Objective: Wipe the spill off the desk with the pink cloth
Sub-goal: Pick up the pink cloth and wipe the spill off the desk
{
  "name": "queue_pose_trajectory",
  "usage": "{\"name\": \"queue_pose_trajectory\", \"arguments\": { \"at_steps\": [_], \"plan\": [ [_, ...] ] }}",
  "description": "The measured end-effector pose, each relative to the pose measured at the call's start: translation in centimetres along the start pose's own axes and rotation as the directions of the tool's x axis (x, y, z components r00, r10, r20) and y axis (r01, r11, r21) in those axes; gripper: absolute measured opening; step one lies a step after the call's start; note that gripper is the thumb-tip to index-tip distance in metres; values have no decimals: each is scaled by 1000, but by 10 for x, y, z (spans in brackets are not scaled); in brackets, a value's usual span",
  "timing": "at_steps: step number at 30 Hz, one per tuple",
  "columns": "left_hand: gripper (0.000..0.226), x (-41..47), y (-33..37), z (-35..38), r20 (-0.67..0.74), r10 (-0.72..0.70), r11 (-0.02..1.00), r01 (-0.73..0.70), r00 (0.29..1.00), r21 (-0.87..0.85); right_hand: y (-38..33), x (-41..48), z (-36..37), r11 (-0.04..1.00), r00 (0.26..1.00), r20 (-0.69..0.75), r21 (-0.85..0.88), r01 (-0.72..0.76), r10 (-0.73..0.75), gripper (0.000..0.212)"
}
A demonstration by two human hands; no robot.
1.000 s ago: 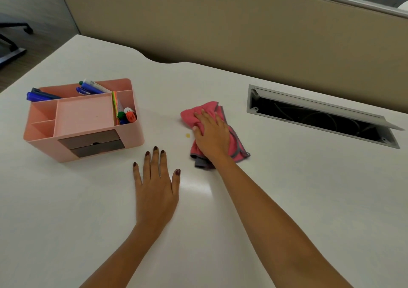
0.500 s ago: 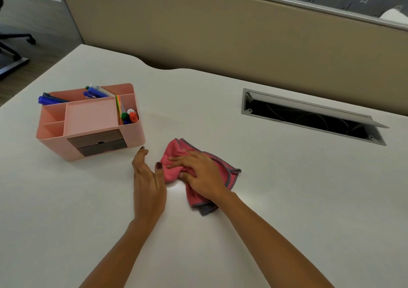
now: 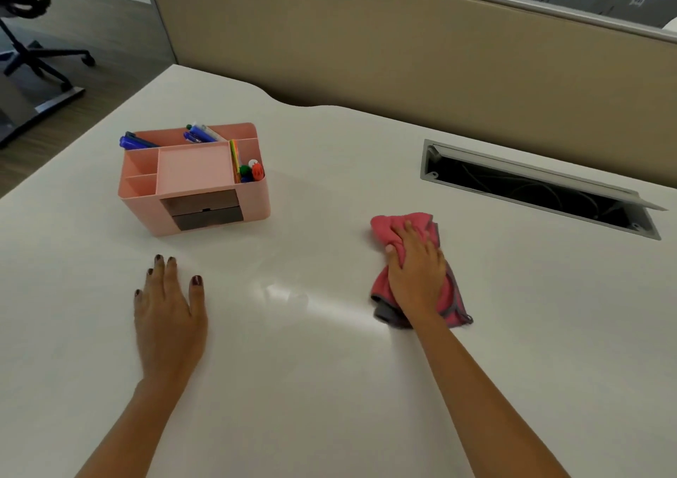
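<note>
The pink cloth point(image 3: 388, 230), crumpled and edged in grey, lies on the white desk point(image 3: 329, 386) right of centre. My right hand point(image 3: 415, 270) presses down on top of it, fingers curled into the fabric. My left hand point(image 3: 168, 312) rests flat on the desk at the left, fingers spread, holding nothing. A faint shiny streak point(image 3: 293, 296) shows on the desk between my two hands. No spill spot is visible.
A pink desk organiser point(image 3: 194, 180) with pens and markers stands at the left rear. An open cable slot point(image 3: 531, 188) with a raised lid cuts into the desk at the right rear. A tan partition point(image 3: 403, 48) runs along the back edge. An office chair base point(image 3: 40, 56) stands on the floor at far left.
My right hand has dragged the cloth away from my left hand, to the right. My left hand has flattened on the desk and now lies apart from the cloth. The small yellow spot seen earlier is gone.
</note>
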State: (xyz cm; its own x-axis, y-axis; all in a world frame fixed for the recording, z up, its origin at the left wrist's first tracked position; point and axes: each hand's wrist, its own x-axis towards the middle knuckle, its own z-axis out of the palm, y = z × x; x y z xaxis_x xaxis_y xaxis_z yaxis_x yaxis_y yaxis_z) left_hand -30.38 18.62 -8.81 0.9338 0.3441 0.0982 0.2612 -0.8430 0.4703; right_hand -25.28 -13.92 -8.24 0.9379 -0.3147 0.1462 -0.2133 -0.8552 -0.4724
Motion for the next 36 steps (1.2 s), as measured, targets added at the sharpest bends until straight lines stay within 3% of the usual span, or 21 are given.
{"name": "queue_pose_trajectory", "arguments": {
  "at_steps": [4,9,17,21,24,27,30,33,36],
  "plan": [
    [64,-12,-10,-4,4,14,986,-14,1000,169,-27,17,16,1000,1000,-15,-25,-2,1,46],
    [71,-14,-11,1,2,19,978,-19,1000,206,-75,10,38,975,967,128,-8,221,-218,46],
    [67,-12,-11,-1,-13,-8,996,9,1000,86,-139,-57,65,845,785,322,124,519,-529,46],
    [49,-13,-13,-3,-22,-17,1000,17,1000,-16,-141,-91,64,780,694,368,178,600,-618,46],
    [48,-15,-13,-6,-19,-8,999,7,1000,-38,-127,-107,55,763,673,374,196,616,-638,46],
    [50,-14,-13,-8,19,-9,1000,9,1000,-12,-105,-111,42,791,718,338,178,586,-608,46],
    [55,-14,-18,-13,84,37,999,-35,996,-31,-74,-102,24,855,816,261,89,511,-515,46],
    [56,-21,-26,-19,115,78,995,-71,990,-64,-38,-86,4,941,927,177,-16,338,-330,46],
    [58,-36,-35,-21,64,94,992,-99,993,83,-6,-73,-14,991,995,39,-88,98,-95,45]
  ]
}}
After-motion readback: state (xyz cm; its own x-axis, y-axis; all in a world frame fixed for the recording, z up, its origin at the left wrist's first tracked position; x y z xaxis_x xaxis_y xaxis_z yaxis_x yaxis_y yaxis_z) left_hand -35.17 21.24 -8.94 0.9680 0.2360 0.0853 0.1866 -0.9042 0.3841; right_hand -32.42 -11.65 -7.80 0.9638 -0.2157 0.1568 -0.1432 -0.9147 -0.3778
